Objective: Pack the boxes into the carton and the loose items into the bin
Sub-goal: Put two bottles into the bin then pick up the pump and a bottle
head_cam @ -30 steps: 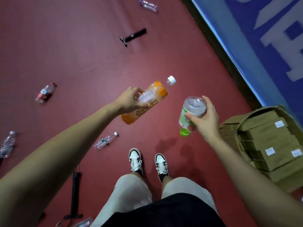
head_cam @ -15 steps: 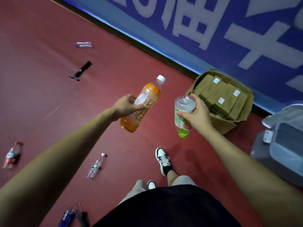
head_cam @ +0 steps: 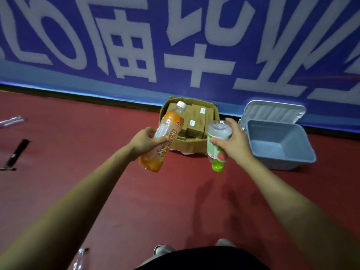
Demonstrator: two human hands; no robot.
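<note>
Head view: bin (head_cam: 288, 162) lay at 3 o'clock from right hand (head_cam: 235, 142) gripping inverted green-capped bottle (head_cam: 216, 151); left hand (head_cam: 144, 143), farther, gripped orange bottle (head_cam: 167, 141).

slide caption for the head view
Left hand holds an orange-labelled plastic bottle, right hand a green-capped plastic bottle, before the open blue-grey plastic bin.

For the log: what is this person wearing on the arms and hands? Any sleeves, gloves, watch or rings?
There are no gloves on the left hand or the right hand, and no rings, watch or wristband show. The left forearm and right forearm are bare right to the frame edge, with no sleeve in view. A black garment shows at the bottom edge.
</note>
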